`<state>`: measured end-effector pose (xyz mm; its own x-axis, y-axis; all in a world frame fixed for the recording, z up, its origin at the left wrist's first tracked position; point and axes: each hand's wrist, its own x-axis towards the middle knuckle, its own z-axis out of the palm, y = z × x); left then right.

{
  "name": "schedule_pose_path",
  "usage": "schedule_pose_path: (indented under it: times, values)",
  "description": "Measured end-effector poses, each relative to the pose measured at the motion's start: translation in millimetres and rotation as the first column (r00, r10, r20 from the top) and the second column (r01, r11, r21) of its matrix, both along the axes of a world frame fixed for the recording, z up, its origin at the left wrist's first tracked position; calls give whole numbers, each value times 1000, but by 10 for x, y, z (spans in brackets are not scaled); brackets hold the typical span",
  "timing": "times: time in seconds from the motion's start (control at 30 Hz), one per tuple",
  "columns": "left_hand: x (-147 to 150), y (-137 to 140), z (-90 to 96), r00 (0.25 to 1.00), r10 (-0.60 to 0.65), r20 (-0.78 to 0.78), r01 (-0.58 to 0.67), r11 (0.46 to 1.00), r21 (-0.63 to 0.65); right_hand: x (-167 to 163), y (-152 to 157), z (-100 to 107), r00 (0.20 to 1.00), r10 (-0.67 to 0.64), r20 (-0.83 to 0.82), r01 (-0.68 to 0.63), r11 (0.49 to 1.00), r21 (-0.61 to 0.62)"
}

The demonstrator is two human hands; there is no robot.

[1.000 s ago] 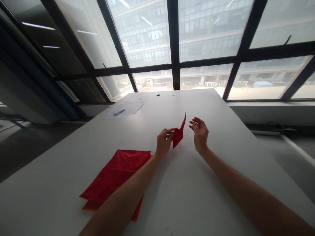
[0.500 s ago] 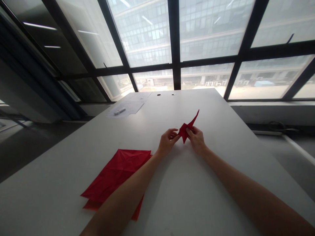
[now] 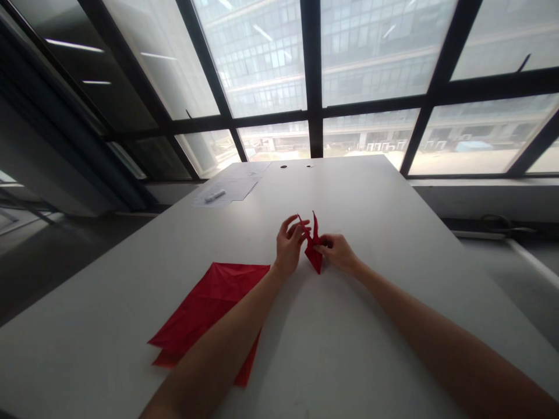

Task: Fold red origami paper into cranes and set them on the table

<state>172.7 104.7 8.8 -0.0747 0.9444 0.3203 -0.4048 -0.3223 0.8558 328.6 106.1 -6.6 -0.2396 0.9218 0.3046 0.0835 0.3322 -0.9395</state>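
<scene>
A small red origami piece (image 3: 313, 256) is held up just above the white table, its wide pointed end down and two narrow points sticking up. My right hand (image 3: 338, 251) pinches its right side between thumb and fingers. At the left narrow point, my left hand (image 3: 289, 247) has its fingers curled about the paper; their exact contact is partly hidden. Larger red paper sheets (image 3: 205, 299), creased on top, lie on the table at the lower left, partly covered by my left forearm.
White printed sheets (image 3: 244, 189) with a white marker-like stick (image 3: 215, 196) on them lie at the table's far left. Two small round holes are near the far edge of the table (image 3: 349, 192). Large dark-framed windows stand behind it.
The origami piece has been turned, so its long point no longer slants right and two narrow points now rise. Both hands have shifted slightly left; the left fingers moved to the upper point.
</scene>
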Motion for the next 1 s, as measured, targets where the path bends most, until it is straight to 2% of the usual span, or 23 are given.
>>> schedule_pose_path:
  times: [0.1, 0.23, 0.43, 0.6, 0.83, 1.0]
  values:
    - [43, -47, 16, 981, -67, -181, 77, 996, 51, 8, -4, 11, 999, -9, -35, 10, 999, 32]
    - [73, -55, 9, 947, -6, -321, 48, 991, 123, 35, -7, 45, 992, -83, -98, 86, 996, 32]
    - [76, -49, 13, 923, 47, -382, 4, 991, 131, 45, -42, 98, 980, -130, -149, 139, 989, 49]
    - [72, -58, 21, 913, 84, -400, -62, 996, 67, 44, -43, 78, 975, -133, -179, 132, 991, -16]
    - [111, -37, -14, 935, -41, -352, 61, 997, 44, 52, -46, 82, 947, -218, -236, 213, 976, -46]
    - [114, -53, -25, 939, 74, -337, -57, 997, 60, 45, -52, 93, 935, -237, -262, 240, 970, -21]
